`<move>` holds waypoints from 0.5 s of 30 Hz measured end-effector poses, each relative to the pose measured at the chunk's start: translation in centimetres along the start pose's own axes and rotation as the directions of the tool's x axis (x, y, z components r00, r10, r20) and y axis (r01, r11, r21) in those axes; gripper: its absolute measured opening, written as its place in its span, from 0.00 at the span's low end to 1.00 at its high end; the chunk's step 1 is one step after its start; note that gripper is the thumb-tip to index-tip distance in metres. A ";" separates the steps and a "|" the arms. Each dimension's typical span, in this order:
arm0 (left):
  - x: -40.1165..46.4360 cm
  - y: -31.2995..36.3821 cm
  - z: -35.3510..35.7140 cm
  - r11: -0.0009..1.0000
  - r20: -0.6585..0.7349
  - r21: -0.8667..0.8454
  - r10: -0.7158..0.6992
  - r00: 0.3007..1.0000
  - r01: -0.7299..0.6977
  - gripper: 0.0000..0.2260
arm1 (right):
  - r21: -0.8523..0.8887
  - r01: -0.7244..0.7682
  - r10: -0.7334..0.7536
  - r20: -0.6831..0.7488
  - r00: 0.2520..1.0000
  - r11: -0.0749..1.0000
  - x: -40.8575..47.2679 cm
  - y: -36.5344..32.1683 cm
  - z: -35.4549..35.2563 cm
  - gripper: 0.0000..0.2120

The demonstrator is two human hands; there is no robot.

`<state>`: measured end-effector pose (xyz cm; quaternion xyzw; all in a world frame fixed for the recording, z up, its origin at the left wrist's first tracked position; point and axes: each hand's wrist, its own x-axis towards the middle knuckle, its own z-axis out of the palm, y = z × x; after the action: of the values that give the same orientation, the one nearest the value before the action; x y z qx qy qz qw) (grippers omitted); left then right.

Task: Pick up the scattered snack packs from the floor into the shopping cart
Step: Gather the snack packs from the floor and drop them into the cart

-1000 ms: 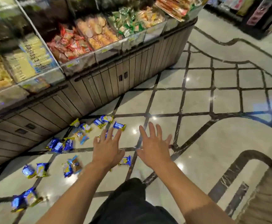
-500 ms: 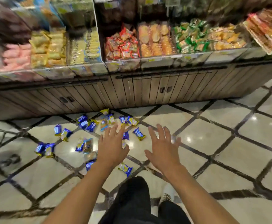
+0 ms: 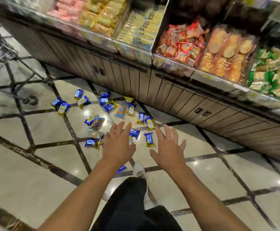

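Both hands hover spread and empty over the marble floor; the nearest blue-and-gold foil snack pack [image 3: 149, 139] lies lengthwise toward twelve o'clock, between them, at eleven o'clock of the right hand [image 3: 169, 150] and two o'clock of the left hand [image 3: 118, 145]; the rest lie toward eleven

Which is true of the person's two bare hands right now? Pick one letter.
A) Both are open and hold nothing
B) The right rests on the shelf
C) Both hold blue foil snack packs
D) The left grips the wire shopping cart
A: the left hand and the right hand hover with fingers spread above the blue foil snack packs on the floor, grasping none.
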<state>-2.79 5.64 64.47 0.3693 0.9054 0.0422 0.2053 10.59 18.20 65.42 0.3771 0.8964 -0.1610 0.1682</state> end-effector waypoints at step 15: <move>7.7 8.2 1.1 0.968 0.010 -0.086 -0.237 0.971 0.237 0.36 | -0.100 0.330 -0.327 0.043 0.944 0.939 12.3 6.0 -4.1 0.40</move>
<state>-1.99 16.76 62.75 0.2490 0.9404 0.0566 0.2244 6.08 31.55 62.93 0.2108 0.9518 -0.1437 0.1704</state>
